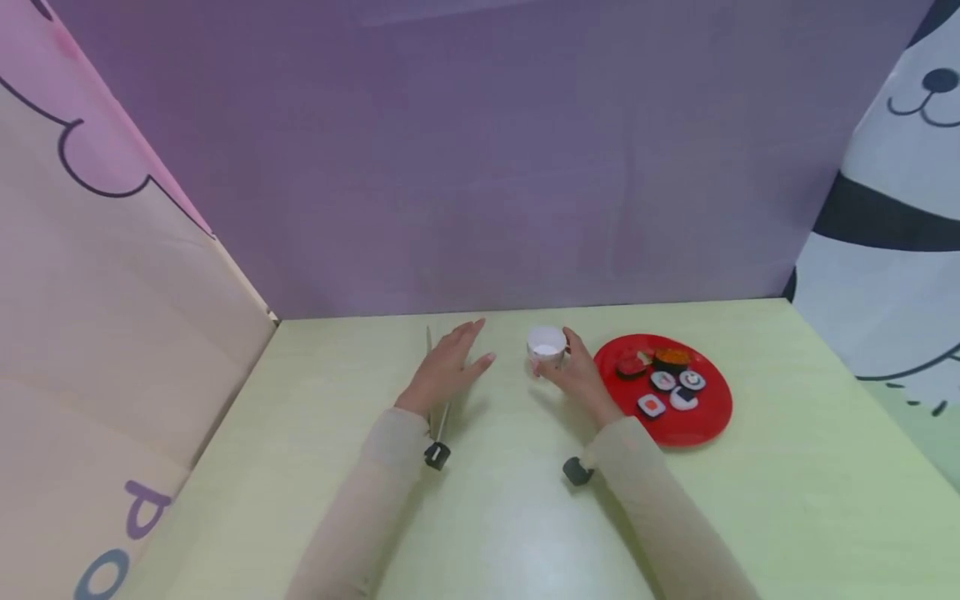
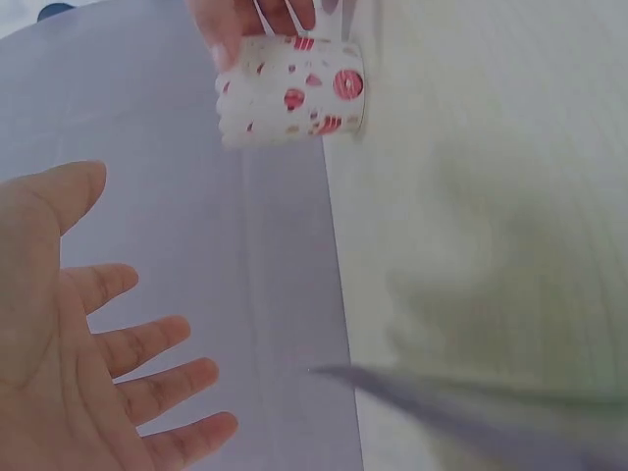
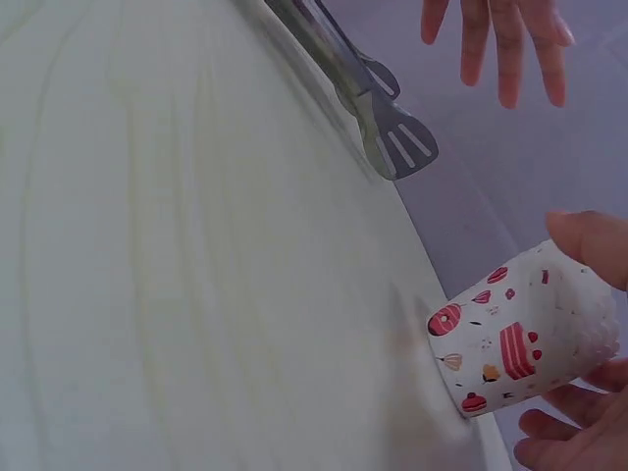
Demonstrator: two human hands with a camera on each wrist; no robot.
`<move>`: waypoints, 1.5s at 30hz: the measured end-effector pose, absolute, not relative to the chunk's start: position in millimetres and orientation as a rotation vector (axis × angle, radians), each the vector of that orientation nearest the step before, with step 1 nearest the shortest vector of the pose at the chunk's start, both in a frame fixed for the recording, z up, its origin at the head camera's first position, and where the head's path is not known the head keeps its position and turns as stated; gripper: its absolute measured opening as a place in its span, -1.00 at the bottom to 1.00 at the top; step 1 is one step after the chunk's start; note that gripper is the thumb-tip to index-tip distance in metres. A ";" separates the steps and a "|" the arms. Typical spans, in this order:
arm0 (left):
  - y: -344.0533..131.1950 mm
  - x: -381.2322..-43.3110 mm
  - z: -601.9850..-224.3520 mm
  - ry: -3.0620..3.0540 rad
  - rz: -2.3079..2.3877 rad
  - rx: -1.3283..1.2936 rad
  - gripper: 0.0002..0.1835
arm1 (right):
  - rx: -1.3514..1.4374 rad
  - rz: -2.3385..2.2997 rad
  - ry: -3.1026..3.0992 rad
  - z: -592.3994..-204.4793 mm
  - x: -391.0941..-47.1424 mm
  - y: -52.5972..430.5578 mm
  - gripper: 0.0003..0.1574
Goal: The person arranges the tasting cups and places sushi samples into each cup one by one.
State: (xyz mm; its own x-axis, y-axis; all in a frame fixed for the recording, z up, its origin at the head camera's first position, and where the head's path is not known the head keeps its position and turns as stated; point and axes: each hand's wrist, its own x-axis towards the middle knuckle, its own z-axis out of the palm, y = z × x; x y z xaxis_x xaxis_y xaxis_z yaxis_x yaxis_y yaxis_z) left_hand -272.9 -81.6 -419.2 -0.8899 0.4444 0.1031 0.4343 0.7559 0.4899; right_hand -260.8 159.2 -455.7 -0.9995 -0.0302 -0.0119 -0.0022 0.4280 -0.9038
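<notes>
Count: one paper cup (image 1: 546,345), one pair of tongs (image 3: 378,118), one red plate (image 1: 701,429), six sushi pieces (image 1: 671,358). Cup: white, scalloped rim, printed with red and orange sweets, cake slice and doughnut among them; mouth up. Position: at the right hand (image 1: 581,382), on the side toward the left hand (image 1: 447,372). Right hand grips the cup, thumb on one side, fingers curled on the other. Base at or just above the table (image 1: 495,517); contact cannot be told. Left hand holds nothing, fingers spread, palm toward the cup, well apart from the right. Tongs: metal, slotted heads, lying below the left hand, which hides their middle in the head view. Plate: just right of the right hand, sushi grouped on it. Purple backdrop (image 1: 487,167) beyond both hands.
</notes>
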 end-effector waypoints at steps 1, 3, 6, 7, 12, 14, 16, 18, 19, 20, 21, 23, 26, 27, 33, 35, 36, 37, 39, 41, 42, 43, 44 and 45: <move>-78.7 -273.1 -419.5 2.919 0.807 0.736 -0.28 | -0.024 -1.660 2.635 -456.8 -261.1 159.0 0.08; -73.1 -273.7 -419.8 2.916 0.794 0.752 -0.28 | -0.024 -1.656 2.645 -458.8 -262.0 158.5 0.06; -65.7 -274.0 -419.4 2.906 0.801 0.771 -0.29 | -0.034 -1.694 2.640 -462.1 -262.9 158.3 0.03; -63.5 -274.0 -419.0 2.898 0.812 0.777 -0.29 | -0.034 -1.709 2.636 -463.2 -263.0 158.3 0.03; -53.9 -275.6 -418.8 2.884 0.820 0.803 -0.29 | -0.024 -1.759 2.603 -468.1 -263.7 158.7 0.00; -50.3 -276.8 -419.2 2.883 0.809 0.816 -0.29 | -0.023 -1.764 2.593 -469.4 -264.1 158.5 -0.01; -46.5 -277.2 -419.0 2.874 0.808 0.825 -0.29 | -0.015 -1.772 2.588 -470.7 -264.5 158.4 -0.01; -42.7 -277.4 -419.1 2.862 0.807 0.831 -0.29 | -0.003 -1.778 2.588 -473.2 -265.7 158.5 -0.02; -40.9 -277.3 -419.1 2.858 0.807 0.834 -0.29 | 0.001 -1.781 2.589 -474.6 -266.3 158.7 -0.03; -39.1 -277.3 -419.1 2.853 0.810 0.838 -0.30 | 0.004 -1.783 2.592 -476.0 -266.8 158.8 -0.03; -37.4 -277.2 -419.4 2.853 0.806 0.842 -0.30 | 0.009 -1.793 2.591 -477.4 -267.0 158.8 -0.04; -34.3 -277.5 -420.2 2.855 0.799 0.861 -0.31 | 0.010 -1.803 2.593 -479.6 -267.6 158.8 -0.05; -30.4 -278.2 -421.5 2.854 0.793 0.883 -0.32 | 0.005 -1.824 2.589 -480.1 -267.7 158.2 -0.06; -29.4 -278.5 -422.0 2.854 0.788 0.889 -0.32 | 0.001 -1.829 2.589 -480.0 -267.8 157.8 -0.07; -23.0 -279.9 -424.1 2.859 0.756 0.913 -0.34 | -0.032 -1.834 2.591 -477.5 -268.7 156.6 -0.13; -19.7 -280.8 -424.4 2.874 0.713 0.947 -0.36 | -0.035 -1.829 2.599 -476.1 -268.1 156.2 -0.15; -17.8 -281.3 -424.3 2.884 0.693 0.974 -0.38 | -0.025 -1.827 2.604 -475.2 -267.6 155.9 -0.15; -15.5 -281.9 -423.9 2.896 0.665 1.008 -0.41 | -0.019 -1.824 2.609 -474.3 -267.1 155.5 -0.16; -10.5 -283.1 -423.0 2.928 0.594 1.079 -0.47 | -0.024 -1.800 2.634 -472.4 -265.8 154.8 -0.18; -4.8 -284.2 -421.3 2.968 0.539 1.153 -0.57 | -0.020 -1.786 2.652 -470.3 -264.0 153.8 -0.20; -1.9 -284.5 -420.5 2.986 0.523 1.177 -0.61 | -0.022 -1.777 2.664 -469.9 -263.5 153.4 -0.21; 1.0 -284.7 -420.0 3.005 0.500 1.191 -0.66 | -0.029 -1.771 2.678 -469.8 -263.2 153.4 -0.23; 4.1 -285.0 -419.6 3.025 0.489 1.196 -0.70 | -0.031 -1.765 2.691 -470.0 -263.1 153.4 -0.24; 7.2 -285.2 -419.4 3.043 0.487 1.196 -0.73 | -0.031 -1.769 2.699 -470.4 -262.9 153.7 -0.25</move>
